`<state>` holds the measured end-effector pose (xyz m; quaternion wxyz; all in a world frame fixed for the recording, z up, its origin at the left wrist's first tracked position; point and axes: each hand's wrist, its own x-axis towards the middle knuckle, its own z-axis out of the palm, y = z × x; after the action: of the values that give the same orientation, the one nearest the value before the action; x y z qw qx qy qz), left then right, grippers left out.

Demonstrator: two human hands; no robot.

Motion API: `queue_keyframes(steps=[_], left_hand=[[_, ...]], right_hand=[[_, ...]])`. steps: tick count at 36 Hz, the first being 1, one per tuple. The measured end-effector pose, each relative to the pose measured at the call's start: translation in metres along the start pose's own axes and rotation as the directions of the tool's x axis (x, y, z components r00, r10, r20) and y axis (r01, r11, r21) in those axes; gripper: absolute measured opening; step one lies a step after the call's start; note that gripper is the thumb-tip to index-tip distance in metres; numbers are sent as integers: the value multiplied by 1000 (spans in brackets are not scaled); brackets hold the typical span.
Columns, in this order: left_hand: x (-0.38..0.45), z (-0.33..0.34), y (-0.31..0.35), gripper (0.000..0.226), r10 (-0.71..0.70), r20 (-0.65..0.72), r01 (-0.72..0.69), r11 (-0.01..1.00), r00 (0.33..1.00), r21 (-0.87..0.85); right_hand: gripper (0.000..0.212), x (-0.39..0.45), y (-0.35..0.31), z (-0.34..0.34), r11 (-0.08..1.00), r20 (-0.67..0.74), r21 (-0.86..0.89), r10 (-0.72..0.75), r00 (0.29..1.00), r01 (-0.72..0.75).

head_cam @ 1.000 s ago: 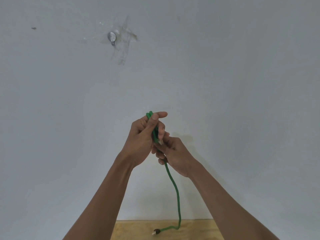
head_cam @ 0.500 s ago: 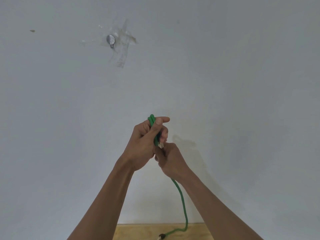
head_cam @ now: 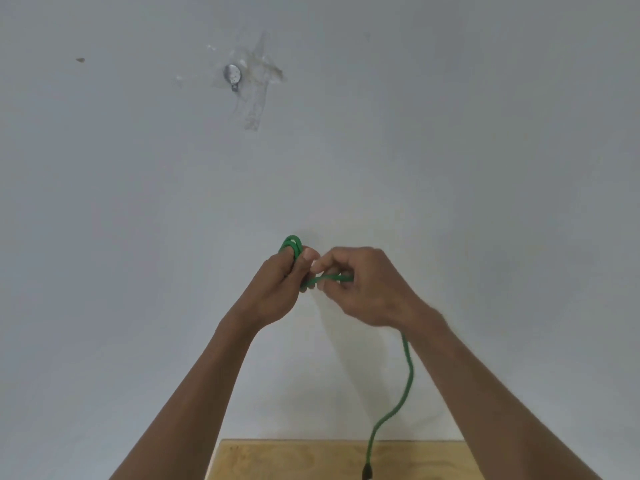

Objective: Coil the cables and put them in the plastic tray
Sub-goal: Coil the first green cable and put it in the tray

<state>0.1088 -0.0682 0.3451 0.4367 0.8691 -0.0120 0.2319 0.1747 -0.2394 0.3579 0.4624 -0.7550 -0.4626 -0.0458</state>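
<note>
A green braided cable (head_cam: 408, 375) is held up in front of a pale wall. My left hand (head_cam: 277, 289) grips a small coil of it, whose loops stick out above the fingers. My right hand (head_cam: 363, 285) pinches the cable just right of the coil, a short stretch running level between the two hands. Below my right wrist the loose tail hangs down in a curve to its dark plug (head_cam: 367, 472), which sits at the wooden table's surface. No plastic tray is in view.
A light wooden table (head_cam: 294, 459) shows only as a strip at the bottom edge. On the wall, up and to the left, a small metal hook (head_cam: 232, 76) is fixed among remnants of clear tape.
My right hand has moved out to the right of the coil, drawing the cable sideways. The hanging tail swung right with it. My left hand kept its grip on the coil.
</note>
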Motion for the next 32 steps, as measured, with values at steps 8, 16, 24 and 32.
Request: queue_keyframes(steps=[8,16,24,32], left_hand=[[-28,18,21,66,-97,154,141,941,983,-307],[-37,17,29,49,-85,305,227,855,948,-466],[-39,21,44,37,25,357,214,759,934,-615],[-24,31,55,32,122,164,16,753,979,-658]], right_hand=[[21,27,1,-29,968,-7,236,-82,997,82],[18,33,12,-37,902,57,431,-69,996,38],[17,27,27,-23,738,74,672,17,997,-63],[30,-2,30,20,607,103,772,177,979,-191]])
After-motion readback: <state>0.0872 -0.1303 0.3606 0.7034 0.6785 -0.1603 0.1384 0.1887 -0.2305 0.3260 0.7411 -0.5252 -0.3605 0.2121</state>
